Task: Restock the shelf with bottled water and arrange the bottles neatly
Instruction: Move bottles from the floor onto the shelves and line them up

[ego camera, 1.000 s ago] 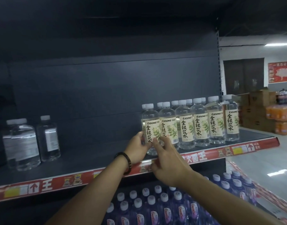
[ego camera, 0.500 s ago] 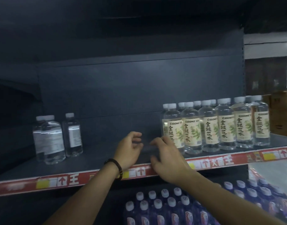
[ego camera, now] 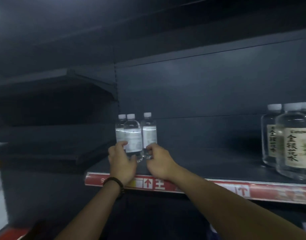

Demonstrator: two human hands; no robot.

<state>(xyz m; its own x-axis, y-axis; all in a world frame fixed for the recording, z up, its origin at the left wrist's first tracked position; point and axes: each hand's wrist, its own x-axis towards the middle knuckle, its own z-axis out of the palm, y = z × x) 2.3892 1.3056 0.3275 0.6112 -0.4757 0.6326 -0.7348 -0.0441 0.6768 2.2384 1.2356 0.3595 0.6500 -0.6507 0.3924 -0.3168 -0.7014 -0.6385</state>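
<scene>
Hands squaring three water bottles at the left end of the shelf.

Head view: the left grip point(ego camera: 122, 163) curls round the lower body of the front bottle point(ego camera: 132, 135); the right grip point(ego camera: 160, 161) pinches the base of the right bottle point(ego camera: 149, 134), just beside it. A rear bottle point(ego camera: 120, 126) stands half hidden behind the front one. All three stand on the shelf point(ego camera: 209, 163) near its front edge, above the red price strip point(ego camera: 148, 184), well apart from the labelled bottles point(ego camera: 294, 144) at far right. Each long axis is vertical, white cap up; the pale labels face forward, their print too blurred to read. Judged step: aligning. Done well, it calls for low holds, sliding not lifting, bases flat, labels turned front, and an even row formed without toppling the rear bottle.
</scene>
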